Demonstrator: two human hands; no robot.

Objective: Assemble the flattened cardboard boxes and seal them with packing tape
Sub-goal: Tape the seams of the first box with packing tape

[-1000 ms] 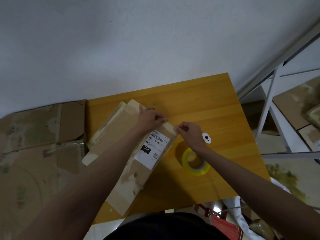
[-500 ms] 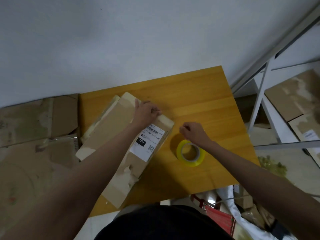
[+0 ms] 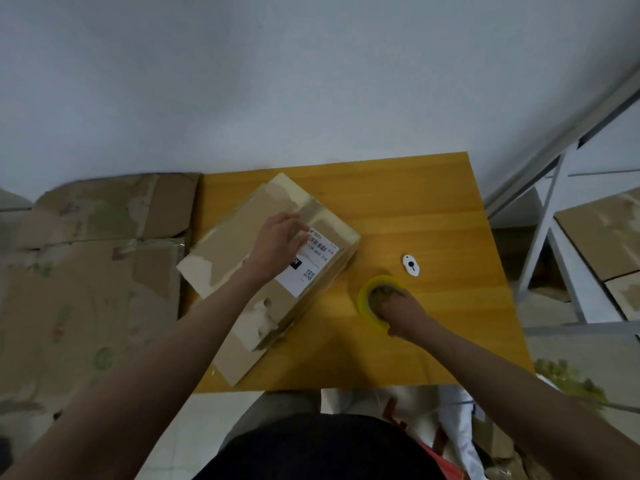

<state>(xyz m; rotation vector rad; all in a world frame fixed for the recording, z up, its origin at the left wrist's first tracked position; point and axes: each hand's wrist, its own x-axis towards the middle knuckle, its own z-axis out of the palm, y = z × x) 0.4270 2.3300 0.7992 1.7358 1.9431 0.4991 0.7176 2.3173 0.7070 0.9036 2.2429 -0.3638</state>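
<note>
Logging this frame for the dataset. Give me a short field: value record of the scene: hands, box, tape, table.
surface: orange wooden table
box: cardboard box, lying on the table's left half, white shipping label facing up
left hand: left hand rests on top of the box beside the label
right hand: right hand on the tape roll, fingers reaching into its core
tape: yellow tape roll, flat on the table, right of the box
other: small white tag beyond the roll; flattened cardboard left of the table

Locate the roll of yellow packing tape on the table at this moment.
In the head view the tape roll lies flat on the wooden table, right of the cardboard box, just below the small white tag; the right hand grips it.
</note>
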